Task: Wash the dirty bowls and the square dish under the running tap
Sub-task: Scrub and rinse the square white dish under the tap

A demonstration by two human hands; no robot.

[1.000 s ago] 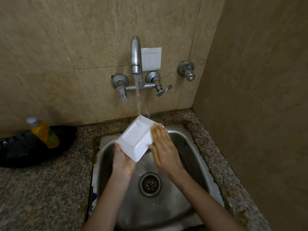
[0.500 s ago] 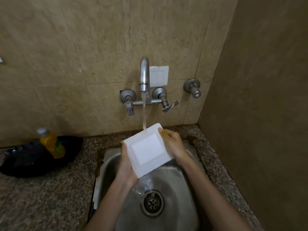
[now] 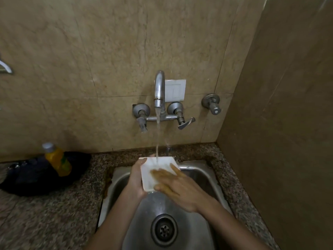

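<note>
1. The square dish (image 3: 147, 177) sits at lower centre of the frame, tilted over the back rim of the steel sink (image 3: 201, 175) and just under the tap (image 3: 159, 91). The water stream (image 3: 157, 134) lands on its upper face.
2. The left hand (image 3: 136, 181) clamps the dish's left edge, thumb over the top corner.
3. The right hand (image 3: 180, 190) lies flat on the dish, fingers straight and spread.
4. The side wall (image 3: 288, 123) stands close at right, and speckled counter (image 3: 54, 217) opens out at left.
5. The sink basin is wet, with its drain (image 3: 164, 230) uncovered.
6. At left, a dark shallow pan (image 3: 32, 181) holds a tilted yellow bottle (image 3: 57, 159).
</note>
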